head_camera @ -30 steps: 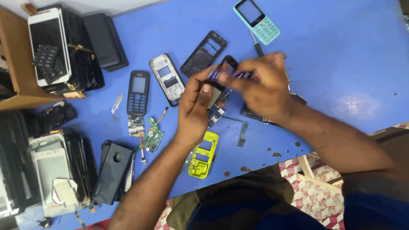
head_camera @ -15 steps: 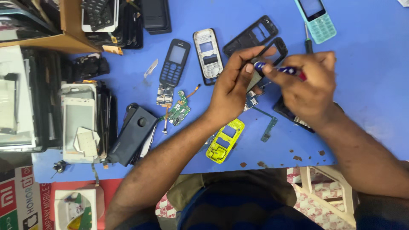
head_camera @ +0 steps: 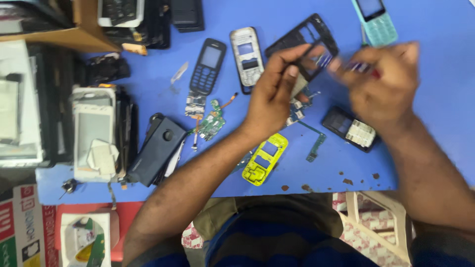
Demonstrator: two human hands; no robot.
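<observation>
While two hands (head_camera: 272,94) (head_camera: 383,86) work, three keypad phones (head_camera: 208,66) (head_camera: 246,57) (head_camera: 376,20) lie nearby.

We see a smooth, matt blue bench (head_camera: 435,148), a glossy yellow plastic shell (head_camera: 264,159), a matt black plastic frame (head_camera: 310,39), a green circuit board (head_camera: 212,123) with bare metal contacts, a matt brown cardboard box (head_camera: 84,34) and a glossy-screened black phone (head_camera: 208,66).
</observation>
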